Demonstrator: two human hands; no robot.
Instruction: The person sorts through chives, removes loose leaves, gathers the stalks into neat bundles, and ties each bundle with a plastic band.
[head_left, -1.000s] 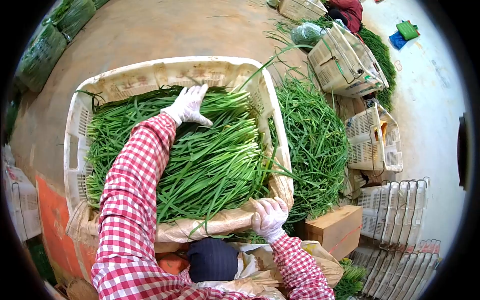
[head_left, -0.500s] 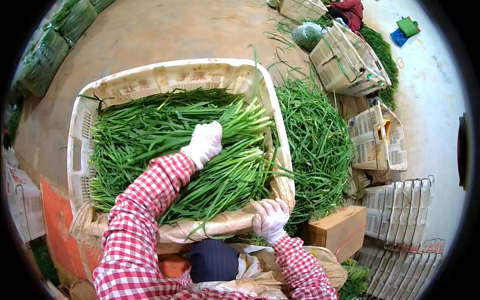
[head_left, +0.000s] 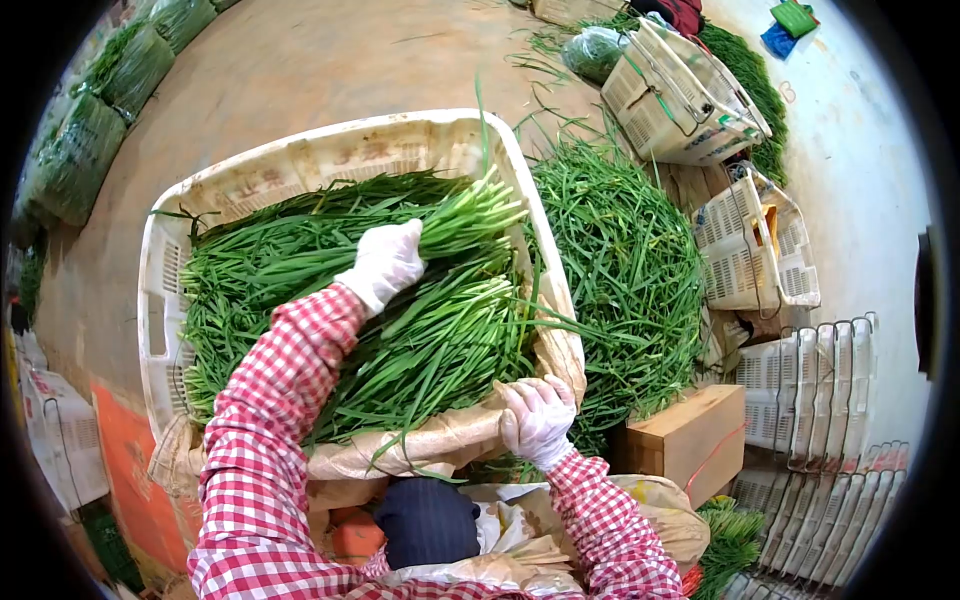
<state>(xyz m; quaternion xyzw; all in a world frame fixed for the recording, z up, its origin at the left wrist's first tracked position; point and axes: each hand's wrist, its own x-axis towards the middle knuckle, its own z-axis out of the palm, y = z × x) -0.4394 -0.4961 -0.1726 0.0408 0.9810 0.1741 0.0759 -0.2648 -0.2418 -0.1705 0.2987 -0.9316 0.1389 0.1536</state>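
A large white plastic crate (head_left: 152, 255) holds layers of long green leafy stalks (head_left: 430, 370), their pale ends toward the right. My left hand (head_left: 385, 265), in a white glove, is closed round a bunch of stalks (head_left: 470, 212) over the middle of the crate. The bunch's pale ends point to the upper right. At the crate's near right corner my right hand (head_left: 540, 420), also gloved, grips the rim, which is wrapped in tan sheeting (head_left: 410, 448). Its fingers are bent over the edge.
Right of the crate lies a big heap of stalks (head_left: 625, 290), with a wooden box (head_left: 690, 440) below it. Further right are more white crates (head_left: 750, 245). A person in dark red (head_left: 682, 14) is at the top. Wrapped green bundles (head_left: 75, 160) stand upper left.
My left hand went from spread on the stalks to closed round a bunch, then moved slightly up and left with it. My right hand stays at the corner. The view has shifted a little.
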